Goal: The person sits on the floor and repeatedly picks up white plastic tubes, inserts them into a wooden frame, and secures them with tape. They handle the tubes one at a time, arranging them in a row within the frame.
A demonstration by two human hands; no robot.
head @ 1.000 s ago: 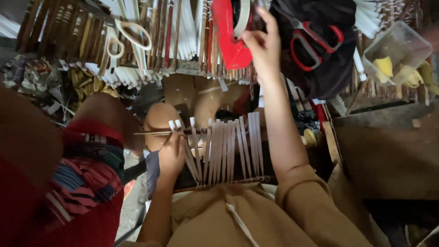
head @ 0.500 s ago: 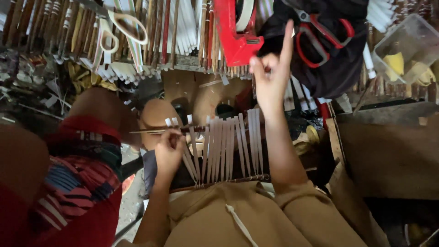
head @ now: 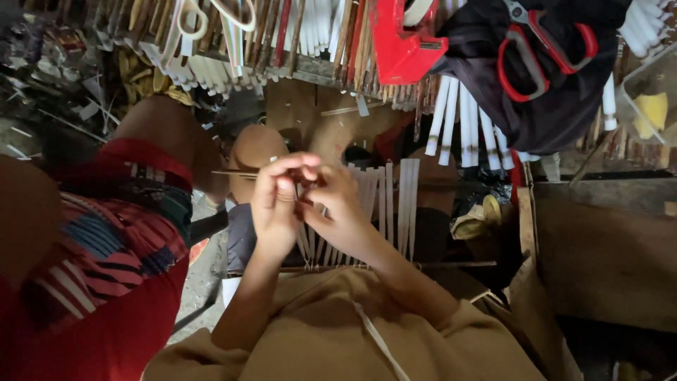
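Hard to see exactly what's pinched here: our left hand (head: 273, 201) and right hand (head: 337, 208) meet over the fan of pale flat strips (head: 381, 208), and the fingers (head: 296, 164) cover the spot. Both hands look closed on the strips' upper ends, with a thin brown stick (head: 236, 173) poking out left of the left hand. The strips' lower ends bunch together above our tan lap. Further up, a red tape dispenser (head: 398, 42) is cut off by the frame, and red-handled scissors (head: 539, 53) lie on dark cloth (head: 493, 85).
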